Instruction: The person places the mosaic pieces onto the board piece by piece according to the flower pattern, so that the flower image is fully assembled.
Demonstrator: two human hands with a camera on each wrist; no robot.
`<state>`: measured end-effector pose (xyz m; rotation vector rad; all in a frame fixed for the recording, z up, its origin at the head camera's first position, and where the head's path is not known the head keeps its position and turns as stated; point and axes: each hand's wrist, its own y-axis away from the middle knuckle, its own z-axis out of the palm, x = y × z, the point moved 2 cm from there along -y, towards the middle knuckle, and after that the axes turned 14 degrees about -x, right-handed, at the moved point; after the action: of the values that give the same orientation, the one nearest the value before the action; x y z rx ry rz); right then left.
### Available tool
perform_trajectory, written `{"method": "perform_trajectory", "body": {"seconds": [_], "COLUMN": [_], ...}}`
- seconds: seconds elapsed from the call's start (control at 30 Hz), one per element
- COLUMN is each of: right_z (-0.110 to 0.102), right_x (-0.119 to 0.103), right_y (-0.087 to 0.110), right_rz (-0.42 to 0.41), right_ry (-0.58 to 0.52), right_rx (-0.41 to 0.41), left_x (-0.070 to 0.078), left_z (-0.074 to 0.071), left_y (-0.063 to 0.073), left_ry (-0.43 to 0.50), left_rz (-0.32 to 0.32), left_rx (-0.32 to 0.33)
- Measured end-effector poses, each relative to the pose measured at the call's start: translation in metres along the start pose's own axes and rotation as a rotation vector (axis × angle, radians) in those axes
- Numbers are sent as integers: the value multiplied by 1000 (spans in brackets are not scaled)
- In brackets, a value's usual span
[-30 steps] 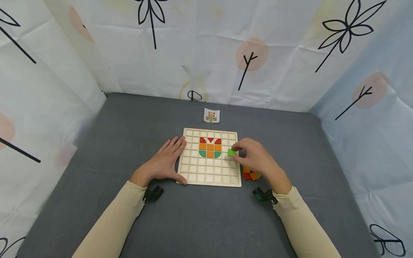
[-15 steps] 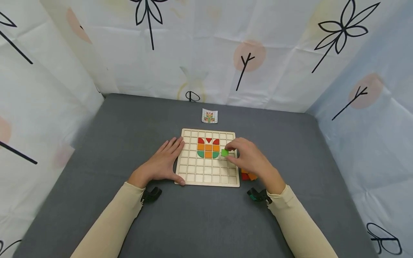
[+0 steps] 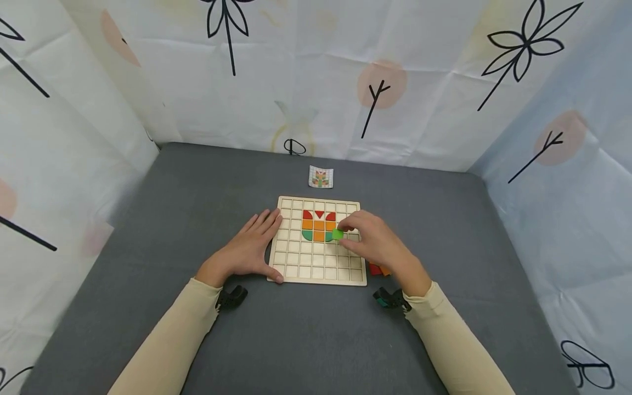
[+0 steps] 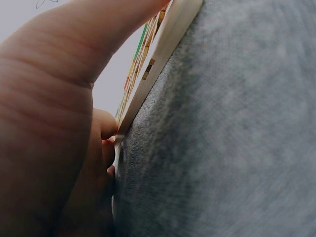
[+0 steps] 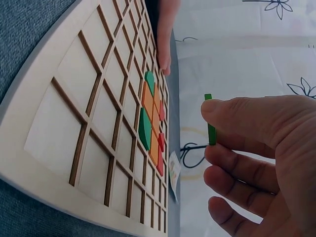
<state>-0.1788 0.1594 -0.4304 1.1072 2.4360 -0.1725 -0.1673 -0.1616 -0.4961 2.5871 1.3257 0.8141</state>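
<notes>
A wooden grid board (image 3: 316,272) lies on the grey table. In its upper middle sit red curved tiles and a red triangle, orange square tiles (image 3: 319,225) and two dark green rounded tiles (image 3: 307,236). My right hand (image 3: 379,241) pinches a light green square tile (image 3: 338,234) between thumb and forefinger. In the right wrist view that tile (image 5: 212,132) is edge-on, raised above the board. Along the board's left side rests my left hand (image 3: 249,249), fingers straight at the edge, thumb (image 4: 89,44) by the near corner.
Beyond the board lies a small card (image 3: 321,178) printed with a coloured pattern. Loose red and orange tiles (image 3: 376,269) lie off the board's right edge, partly hidden by the right wrist. Patterned white cloth walls (image 3: 434,99) enclose the table's back and sides.
My right hand has carried the light green tile leftward over the board, from near its right edge to beside the dark green tile. The left hand stays at the board's edge.
</notes>
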Motion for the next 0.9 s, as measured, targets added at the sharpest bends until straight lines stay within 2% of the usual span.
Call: {"method": "perform_trajectory", "body": {"seconds": [0.43,0.63,0.9], "right_z": [7,9,15], "right_x": [-6,-8,-12], "right_y": [-6,-6,-10], "right_rz": [-27,-44,-57], "right_ry": [-9,8,-31], "right_rx": [-46,-32,-51], "left_x": [-1,0,-3], "left_z": [1,2,3], "left_y": [-1,-2,-3], "left_ry": [6,6,4], "left_rz": [1,9,4], "left_rx": [1,3,10]}}
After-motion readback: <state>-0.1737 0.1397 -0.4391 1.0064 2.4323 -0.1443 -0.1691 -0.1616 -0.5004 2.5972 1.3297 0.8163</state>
